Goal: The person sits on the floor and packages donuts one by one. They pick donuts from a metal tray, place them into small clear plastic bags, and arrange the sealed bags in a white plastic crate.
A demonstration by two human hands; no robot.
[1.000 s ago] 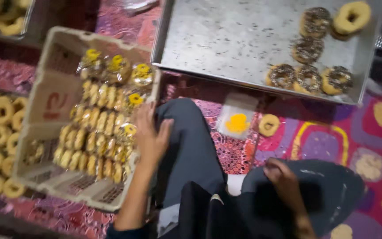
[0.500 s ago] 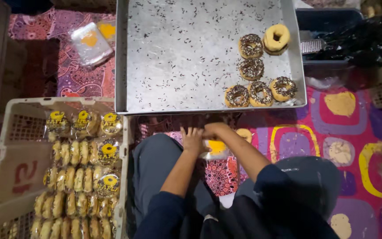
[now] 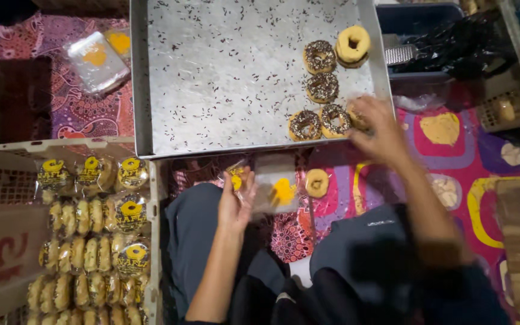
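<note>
Head view looks down at a person sitting on a bright patterned mat. Near the middle of the frame, the left hand holds up a small clear plastic bag with a yellow mark on it. The fingers are closed on the bag's left edge. The right hand reaches to the lower right corner of a big metal tray in the upper middle. Its fingers are curled around a doughnut with sprinkles there, but the picture is blurry, so it is hard to tell if the hand has a firm hold on it.

Two more sprinkled doughnuts sit just beside that hand on the tray, and two others lie above them. A plain doughnut rests near the tray's upper right corner. Dark sprinkles are scattered all over the tray.

One small plain doughnut lies on the mat, just right of the bag. At the lower left, a white plastic crate holds many bagged doughnuts in rows. A flat pile of empty bags lies at the upper left.
</note>
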